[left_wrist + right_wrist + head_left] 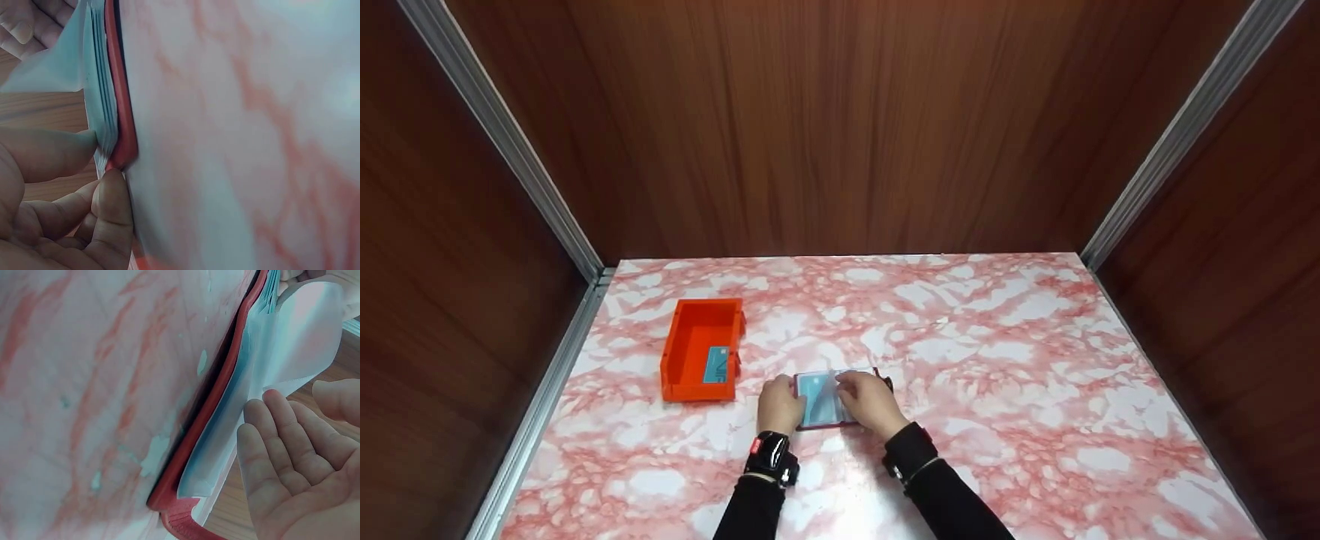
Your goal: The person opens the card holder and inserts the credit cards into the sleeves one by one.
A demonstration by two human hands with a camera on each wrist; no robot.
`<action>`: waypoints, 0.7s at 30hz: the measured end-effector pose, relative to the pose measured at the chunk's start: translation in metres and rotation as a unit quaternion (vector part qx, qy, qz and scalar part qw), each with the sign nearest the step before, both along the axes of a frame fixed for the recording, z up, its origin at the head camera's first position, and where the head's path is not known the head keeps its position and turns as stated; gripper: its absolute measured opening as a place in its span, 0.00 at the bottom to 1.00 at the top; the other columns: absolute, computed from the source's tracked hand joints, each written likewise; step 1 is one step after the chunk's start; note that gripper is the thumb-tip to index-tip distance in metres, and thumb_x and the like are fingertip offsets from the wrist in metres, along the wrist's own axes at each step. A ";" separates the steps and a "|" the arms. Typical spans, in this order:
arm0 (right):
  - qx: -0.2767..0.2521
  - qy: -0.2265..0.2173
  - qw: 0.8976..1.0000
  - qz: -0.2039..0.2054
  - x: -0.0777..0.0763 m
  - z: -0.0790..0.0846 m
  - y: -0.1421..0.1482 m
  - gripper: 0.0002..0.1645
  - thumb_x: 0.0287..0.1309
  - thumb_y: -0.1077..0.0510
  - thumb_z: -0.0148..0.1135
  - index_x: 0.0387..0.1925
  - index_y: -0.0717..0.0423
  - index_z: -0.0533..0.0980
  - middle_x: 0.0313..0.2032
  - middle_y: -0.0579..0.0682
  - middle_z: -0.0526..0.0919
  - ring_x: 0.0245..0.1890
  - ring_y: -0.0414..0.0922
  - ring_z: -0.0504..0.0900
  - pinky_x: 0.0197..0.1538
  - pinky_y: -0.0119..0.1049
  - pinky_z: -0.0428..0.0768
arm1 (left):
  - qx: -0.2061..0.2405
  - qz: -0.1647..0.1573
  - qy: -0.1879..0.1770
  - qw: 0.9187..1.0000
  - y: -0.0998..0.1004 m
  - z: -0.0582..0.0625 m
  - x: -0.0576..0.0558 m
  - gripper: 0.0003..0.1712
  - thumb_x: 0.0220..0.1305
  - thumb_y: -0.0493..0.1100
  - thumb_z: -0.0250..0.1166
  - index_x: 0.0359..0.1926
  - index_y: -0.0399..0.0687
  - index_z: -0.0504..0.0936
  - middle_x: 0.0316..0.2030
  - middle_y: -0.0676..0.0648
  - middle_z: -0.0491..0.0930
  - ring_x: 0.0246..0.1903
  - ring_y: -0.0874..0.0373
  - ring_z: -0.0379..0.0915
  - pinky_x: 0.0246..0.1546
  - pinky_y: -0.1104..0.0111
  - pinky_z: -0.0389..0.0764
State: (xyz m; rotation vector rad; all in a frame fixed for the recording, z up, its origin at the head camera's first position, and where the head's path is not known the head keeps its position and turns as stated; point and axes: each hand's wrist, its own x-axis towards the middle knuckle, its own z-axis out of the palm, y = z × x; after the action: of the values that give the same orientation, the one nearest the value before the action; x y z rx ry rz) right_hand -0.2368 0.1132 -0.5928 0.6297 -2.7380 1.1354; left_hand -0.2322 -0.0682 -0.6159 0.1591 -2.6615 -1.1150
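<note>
A red card holder [825, 426] with a stack of clear sleeves lies spread on the table in front of me. My left hand [780, 405] pinches its left edge, thumb on the sleeves [101, 84] and fingers at the red cover's corner [126, 149]. A raised clear sleeve [306, 334] curls up near the middle of the holder. Against it rest the fingertips of my right hand [874, 401]; in the right wrist view its fingers are loosely extended, and the thumb stands apart. A blue card shows through the sleeves on the left side.
An orange bin [679, 352] stands to the left of the hands, with a blue card [716, 365] lettered in its near right corner. Brown wood-grain panels [840, 127] and metal rails [1170, 142] enclose the pink-marbled table [1005, 337].
</note>
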 end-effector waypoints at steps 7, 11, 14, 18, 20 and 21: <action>0.002 0.003 1.000 0.008 0.001 -0.003 -0.001 0.14 0.61 0.65 0.63 0.48 0.66 0.80 0.39 0.56 0.86 0.40 0.51 0.84 0.46 0.44 0.81 | -0.001 0.002 -0.028 1.000 0.002 0.006 0.000 0.09 0.47 0.30 0.67 0.32 0.33 0.81 0.26 0.40 0.77 0.34 0.40 0.77 0.39 0.50 0.76; 0.012 0.005 1.000 0.010 0.002 -0.004 -0.002 0.12 0.61 0.65 0.63 0.46 0.65 0.81 0.42 0.57 0.85 0.43 0.53 0.83 0.49 0.46 0.80 | -0.008 0.003 -0.030 0.999 0.002 0.006 0.000 0.08 0.48 0.31 0.67 0.33 0.34 0.81 0.27 0.41 0.77 0.34 0.41 0.77 0.39 0.51 0.77; 0.022 0.009 1.000 0.009 0.003 -0.004 -0.004 0.12 0.60 0.64 0.63 0.45 0.65 0.82 0.42 0.58 0.85 0.45 0.53 0.83 0.51 0.46 0.78 | -0.005 0.004 -0.027 1.000 0.003 0.007 0.001 0.08 0.47 0.31 0.67 0.32 0.34 0.81 0.27 0.41 0.77 0.34 0.41 0.76 0.38 0.51 0.76; 0.037 0.013 0.999 0.013 0.003 -0.004 -0.005 0.12 0.60 0.64 0.64 0.45 0.64 0.82 0.42 0.58 0.85 0.46 0.54 0.82 0.53 0.46 0.78 | -0.002 0.003 -0.023 1.000 0.002 0.004 0.001 0.09 0.47 0.32 0.69 0.32 0.35 0.80 0.27 0.41 0.76 0.34 0.41 0.76 0.38 0.51 0.76; 0.041 0.011 0.999 0.020 0.003 -0.005 -0.004 0.13 0.59 0.64 0.64 0.45 0.64 0.82 0.42 0.58 0.85 0.46 0.54 0.82 0.53 0.47 0.78 | 0.000 0.003 -0.019 1.000 0.002 0.004 0.001 0.08 0.47 0.32 0.69 0.31 0.35 0.80 0.26 0.42 0.76 0.33 0.41 0.76 0.37 0.51 0.76; 0.042 0.011 0.999 0.023 0.003 -0.005 -0.004 0.13 0.59 0.64 0.64 0.45 0.64 0.82 0.42 0.58 0.85 0.46 0.54 0.82 0.53 0.47 0.78 | 0.002 0.004 -0.019 1.000 0.001 0.004 0.001 0.08 0.47 0.31 0.69 0.31 0.35 0.80 0.26 0.42 0.76 0.33 0.41 0.76 0.38 0.51 0.76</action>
State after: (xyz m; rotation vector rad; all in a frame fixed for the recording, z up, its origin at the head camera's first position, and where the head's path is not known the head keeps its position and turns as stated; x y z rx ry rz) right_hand -0.2341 0.1089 -0.5976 0.7148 -2.7788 1.0211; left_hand -0.2316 -0.0668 -0.6124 0.1921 -2.6900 -1.1255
